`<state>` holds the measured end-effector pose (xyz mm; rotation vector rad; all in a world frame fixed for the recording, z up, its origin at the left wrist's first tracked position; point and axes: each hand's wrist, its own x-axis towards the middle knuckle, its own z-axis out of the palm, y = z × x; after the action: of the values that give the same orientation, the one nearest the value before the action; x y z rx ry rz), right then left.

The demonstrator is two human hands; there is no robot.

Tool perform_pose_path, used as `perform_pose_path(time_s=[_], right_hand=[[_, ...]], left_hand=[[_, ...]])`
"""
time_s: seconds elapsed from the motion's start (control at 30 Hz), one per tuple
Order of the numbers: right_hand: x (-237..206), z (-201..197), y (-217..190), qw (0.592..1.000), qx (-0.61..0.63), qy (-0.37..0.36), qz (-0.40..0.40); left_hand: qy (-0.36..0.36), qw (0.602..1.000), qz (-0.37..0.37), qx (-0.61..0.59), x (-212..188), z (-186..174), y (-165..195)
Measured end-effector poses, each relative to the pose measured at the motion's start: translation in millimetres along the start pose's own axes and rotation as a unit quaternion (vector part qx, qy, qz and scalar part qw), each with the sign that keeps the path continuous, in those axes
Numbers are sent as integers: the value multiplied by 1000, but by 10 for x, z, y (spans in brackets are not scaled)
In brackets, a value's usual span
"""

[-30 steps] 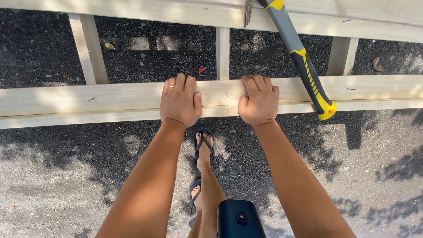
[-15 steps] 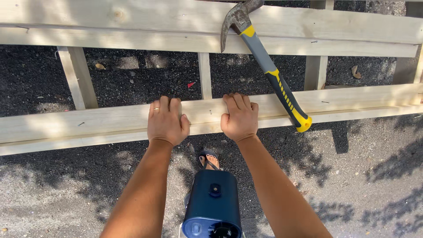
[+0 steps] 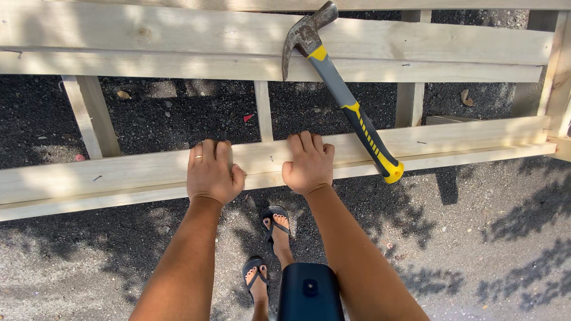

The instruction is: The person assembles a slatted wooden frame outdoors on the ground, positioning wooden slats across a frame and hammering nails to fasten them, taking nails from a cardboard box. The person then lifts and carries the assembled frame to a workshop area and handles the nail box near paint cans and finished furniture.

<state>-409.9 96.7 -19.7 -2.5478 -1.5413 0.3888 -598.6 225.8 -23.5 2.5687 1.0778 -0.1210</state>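
Gripping the near wooden rail [image 3: 119, 178] of a timber frame, we curl the fingers of our left hand [image 3: 211, 172] and right hand [image 3: 308, 163] over its far edge, side by side. Our claw hammer [image 3: 339, 89], grey and yellow-handled, lies untouched just right of the right hand, bridging the far board [image 3: 178, 35] and this rail above dark gravel [image 3: 178, 113].
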Motion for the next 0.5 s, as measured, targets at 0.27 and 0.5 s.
perform_pose_path(time_s=[0.27, 0.5], right_hand=[[48, -24, 35, 999, -10, -32, -6], [122, 33, 20, 1000, -9, -23, -15]], left_hand=[[-23, 1000, -8, 19, 17, 32, 18], [-42, 999, -23, -18, 68, 126, -79]])
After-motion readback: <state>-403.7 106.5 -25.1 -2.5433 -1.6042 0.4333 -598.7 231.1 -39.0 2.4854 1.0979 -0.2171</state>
